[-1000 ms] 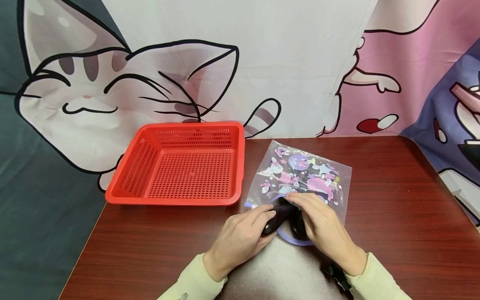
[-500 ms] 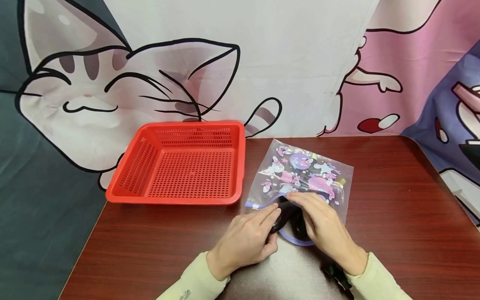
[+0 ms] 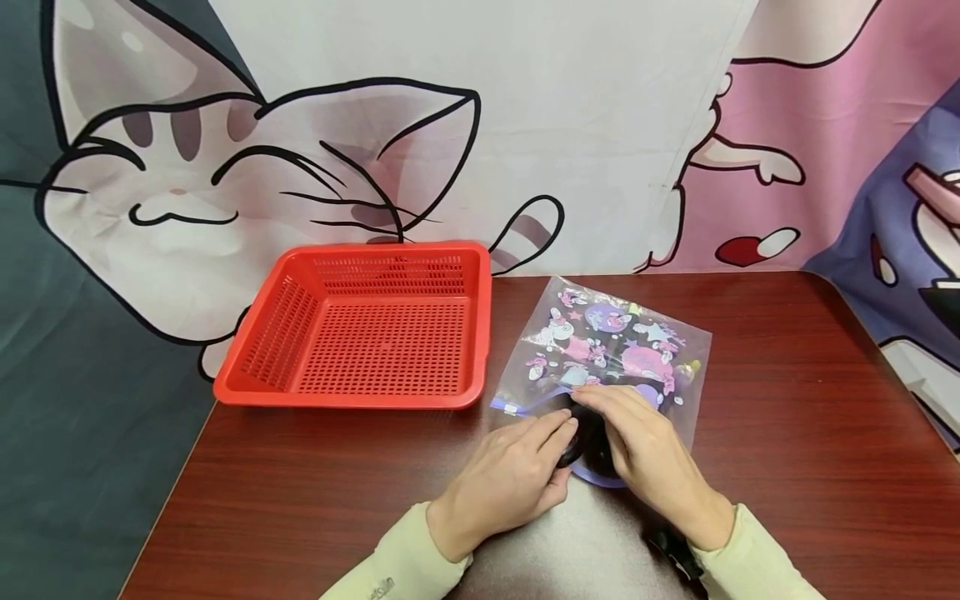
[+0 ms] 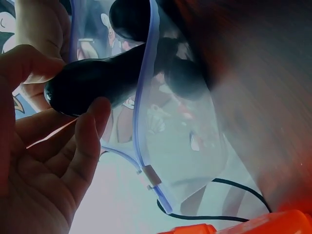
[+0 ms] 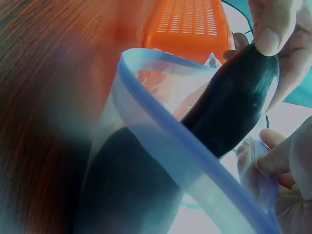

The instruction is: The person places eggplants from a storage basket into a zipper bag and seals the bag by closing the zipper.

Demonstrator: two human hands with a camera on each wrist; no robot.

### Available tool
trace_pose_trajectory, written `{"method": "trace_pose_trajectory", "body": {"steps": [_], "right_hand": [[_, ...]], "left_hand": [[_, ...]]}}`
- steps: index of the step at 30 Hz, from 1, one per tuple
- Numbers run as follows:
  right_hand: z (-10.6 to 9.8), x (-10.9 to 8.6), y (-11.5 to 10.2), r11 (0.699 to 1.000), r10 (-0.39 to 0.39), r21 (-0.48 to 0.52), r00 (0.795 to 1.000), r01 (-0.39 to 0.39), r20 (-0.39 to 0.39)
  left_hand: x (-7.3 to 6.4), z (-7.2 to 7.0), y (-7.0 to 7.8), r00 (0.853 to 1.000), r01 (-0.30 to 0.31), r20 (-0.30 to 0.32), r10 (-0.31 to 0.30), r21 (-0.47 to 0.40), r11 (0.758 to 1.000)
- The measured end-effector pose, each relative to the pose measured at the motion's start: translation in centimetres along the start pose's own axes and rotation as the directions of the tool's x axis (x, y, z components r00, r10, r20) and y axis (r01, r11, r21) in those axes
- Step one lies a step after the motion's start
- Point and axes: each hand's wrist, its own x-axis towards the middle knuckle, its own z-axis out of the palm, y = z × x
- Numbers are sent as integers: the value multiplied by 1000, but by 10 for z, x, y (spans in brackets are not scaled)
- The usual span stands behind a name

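Note:
A zip bag point(image 3: 600, 342) of clear plastic, printed with cartoon figures, lies on the table with its lilac-edged mouth facing the person. My left hand point(image 3: 510, 475) pinches the blunt end of a dark eggplant point(image 5: 239, 97); its far part is inside the mouth. At the bag's rim, my right hand point(image 3: 652, 454) grips the plastic between thumb and fingers, which the right wrist view shows best. Another eggplant point(image 5: 129, 180) sits inside the bag, behind the film. A white slider point(image 4: 151, 174) is on the zip strip at the left end of the mouth.
A red perforated basket point(image 3: 382, 350) with nothing in it stands left of the bag, near the table's back edge. The brown wooden table point(image 3: 810, 400) extends to the right. Behind it hangs a cartoon-printed cloth point(image 3: 585, 125). A dark object point(image 3: 675, 550) is by the right wrist.
My left hand has moved right, sliding the held eggplant farther into the bag, so less of it shows. The right hand stays in place; the bag has shifted slightly right.

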Motion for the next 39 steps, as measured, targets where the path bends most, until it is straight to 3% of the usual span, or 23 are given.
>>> {"method": "trace_pose_trajectory", "body": {"steps": [21, 28, 39], "right_hand": [[-2, 0, -2, 1000, -2, -2, 1000, 2, 1], [-2, 0, -2, 1000, -7, 1, 1000, 7, -2], [-2, 3, -4, 1000, -16, 18, 1000, 16, -5]], "left_hand": [[11, 19, 7, 999, -14, 51, 9, 99, 995], [17, 28, 11, 998, -5, 58, -7, 212, 977], [23, 35, 15, 994, 2, 103, -36, 314, 950]]}}
